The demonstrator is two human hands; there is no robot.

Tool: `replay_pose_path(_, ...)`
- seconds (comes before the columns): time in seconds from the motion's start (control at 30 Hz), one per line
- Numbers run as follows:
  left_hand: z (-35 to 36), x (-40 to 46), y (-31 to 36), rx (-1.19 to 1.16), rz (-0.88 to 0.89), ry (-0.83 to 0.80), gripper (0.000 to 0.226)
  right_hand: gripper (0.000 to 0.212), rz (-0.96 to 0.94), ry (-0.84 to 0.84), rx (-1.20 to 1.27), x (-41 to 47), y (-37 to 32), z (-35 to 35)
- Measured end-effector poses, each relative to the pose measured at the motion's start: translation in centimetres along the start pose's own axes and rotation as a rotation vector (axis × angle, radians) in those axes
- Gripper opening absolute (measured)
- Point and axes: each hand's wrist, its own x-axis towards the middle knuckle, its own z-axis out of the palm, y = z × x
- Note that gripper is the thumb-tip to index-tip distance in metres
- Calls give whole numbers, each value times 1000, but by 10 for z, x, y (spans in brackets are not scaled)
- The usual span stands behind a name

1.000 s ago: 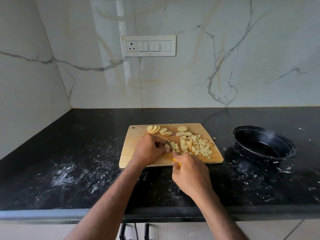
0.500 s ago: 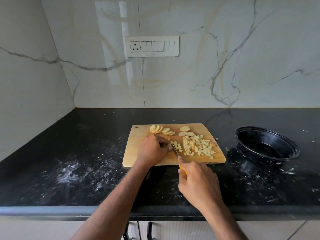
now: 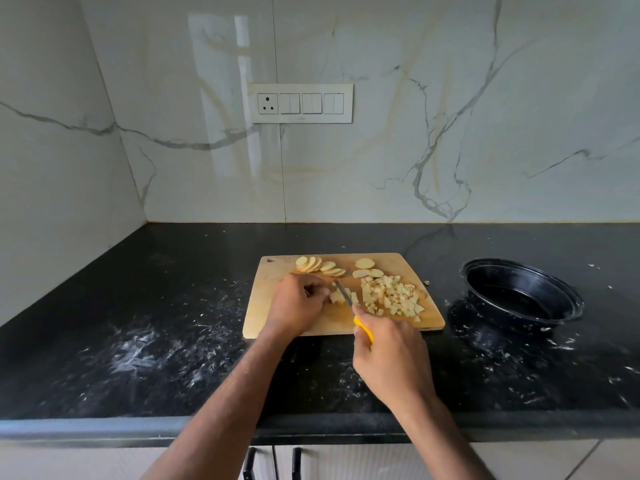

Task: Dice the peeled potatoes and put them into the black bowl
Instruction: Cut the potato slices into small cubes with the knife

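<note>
Where the glossy black stone countertop meets the white marble-veined wall, pale smears and specks mark its left stretch. Further right lies the rectangular light wooden cutting board, with a small hole in its far left corner. Along its far edge sits a fanned row of round pale potato slices, and two or three more loose slices lie just to the right. The left hand rests on the board with fingers curled, pinching a small cluster of partly cut potato pieces; how many pieces it holds is hard to tell. Touching that cluster is the thin grey blade of the yellow-handled knife, angled toward the far left. The right hand wraps tightly round the yellow handle, just off the board's near edge. Right of the blade spreads a heap of pale diced potato cubes, with one stray bit on the counter beside the board. Well apart to the right stands the round black plastic bowl, holding no potato.
</note>
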Motion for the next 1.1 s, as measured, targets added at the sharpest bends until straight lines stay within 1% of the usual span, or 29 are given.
replay_pose_path(0.1, 1, 1, -1, 7, -27, 32, 15, 42, -61, -71, -83, -2, -5, 3)
replay_pose_path(0.13, 1, 2, -2, 9, -28, 32, 16, 43, -56, -69, -112, -3, -5, 3)
replay_pose_path(0.27, 3, 2, -2, 35, -37, 16, 20, 43, 79, 10, -164, -9, -3, -3)
replay_pose_path(0.33, 4, 1, -1, 32, -38, 18, 20, 44, 97, 35, -180, -11, -4, -5)
replay_pose_path(0.43, 4, 1, -1, 45, -32, 22, 20, 43, 51, 51, -162, -7, -8, -2)
replay_pose_path(0.57, 4, 1, 0, 59, -32, 31, 19, 41, -72, 21, -200, 9, -13, 8)
replay_pose_path(0.67, 3, -1, 1, 66, -22, 29, 19, 42, -76, -4, -238, 16, -14, 14)
replay_pose_path(0.73, 3, -1, 2, 71, -20, 29, 19, 43, -25, -9, -245, 15, -14, 13)
replay_pose_path(0.9, 4, -1, 2, 94, -14, 24, 19, 41, 144, 39, -238, 12, -6, 7)
replay_pose_path(1.1, 4, -2, 2, 102, -19, 12, 18, 40, 238, 47, -204, 14, -7, 3)
